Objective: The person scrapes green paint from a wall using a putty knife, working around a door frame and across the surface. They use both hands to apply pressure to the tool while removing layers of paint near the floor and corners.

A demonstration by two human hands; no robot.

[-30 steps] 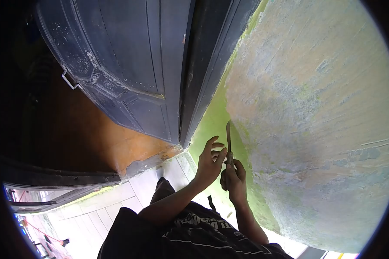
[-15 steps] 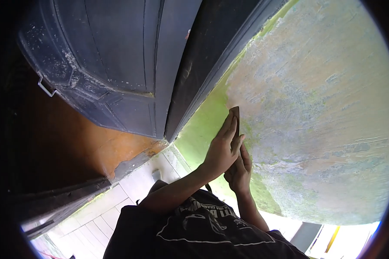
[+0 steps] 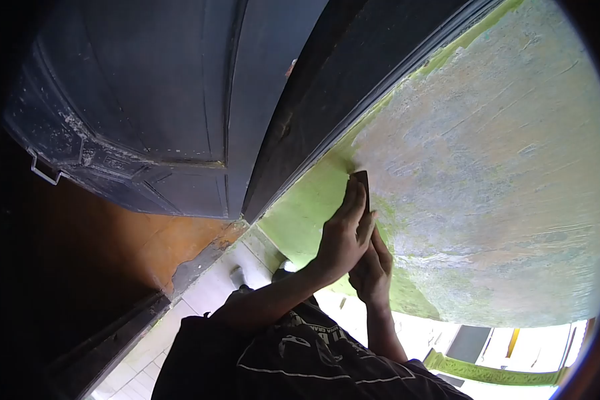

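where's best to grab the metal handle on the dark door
Grip the middle of the long outer bar of the metal handle, probably coming from the lower left of the picture. It is a bent bracket whose bar stands off the dark door, leaving a gap to hook through.

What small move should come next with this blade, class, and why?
Probably nudge the blade into the green paint: its tip appears to sit where that paint meets the pale patch, and the left hand lies along it, with the right hand nearer the body.
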